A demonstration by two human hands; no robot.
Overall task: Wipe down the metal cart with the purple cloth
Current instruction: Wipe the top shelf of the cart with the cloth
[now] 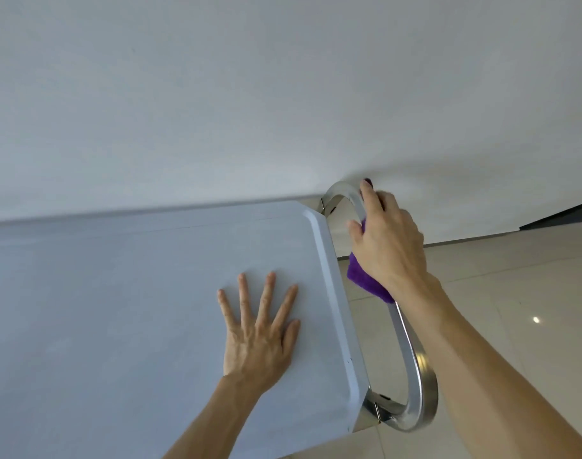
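The metal cart's flat top (117, 293) fills the lower left, its raised rim running along the right edge. A curved chrome handle (415, 369) loops off that right end. My right hand (389, 240) grips the purple cloth (365, 279), wrapped around the upper stretch of the handle; the cloth shows below my palm and between thumb and fingers. My left hand (259, 329) lies flat on the cart top near the right rim, fingers spread, holding nothing.
A white wall (283, 94) stands directly behind the cart's far edge. Glossy beige floor tiles (514, 293) lie to the right of the handle, with a dark strip (561, 215) at the far right along the wall base.
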